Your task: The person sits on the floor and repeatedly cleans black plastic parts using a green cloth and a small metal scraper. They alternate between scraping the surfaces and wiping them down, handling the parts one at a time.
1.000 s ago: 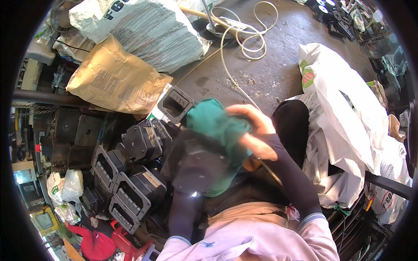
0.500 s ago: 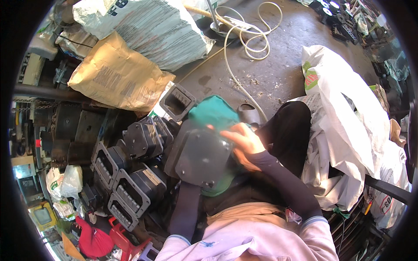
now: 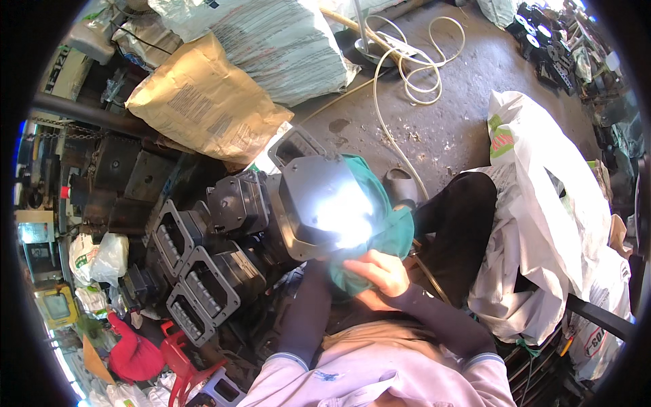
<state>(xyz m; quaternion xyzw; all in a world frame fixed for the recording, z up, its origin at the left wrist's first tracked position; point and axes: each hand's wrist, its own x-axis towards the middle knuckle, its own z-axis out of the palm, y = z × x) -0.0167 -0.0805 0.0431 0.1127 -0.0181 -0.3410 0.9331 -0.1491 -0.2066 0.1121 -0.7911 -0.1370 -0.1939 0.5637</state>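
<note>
A dark grey plastic housing with a wide flange (image 3: pixel 293 222) is tilted up in front of me, a bright glare across its flat face. Behind and beside it bunches a green cloth (image 3: pixel 399 234). My right hand (image 3: pixel 381 273) is closed on the cloth's near end, just below the housing's lower edge. My left forearm (image 3: pixel 306 308) reaches up under the housing; the hand itself is hidden behind the housing and cloth, so its fingers do not show.
Several similar black flanged housings (image 3: pixel 203 285) are stacked to the left. A brown paper sack (image 3: pixel 207 102) and a large white sack (image 3: pixel 264 51) lie beyond. White sacks (image 3: pixel 542 224) stand at right. A pale hose (image 3: pixel 386 129) coils on the floor. A red chair (image 3: pixel 183 370) is at lower left.
The housing has turned and tipped, and its face now catches strong glare. My right hand has left the housing's side and come lower, gripping the cloth. The cloth has shifted right.
</note>
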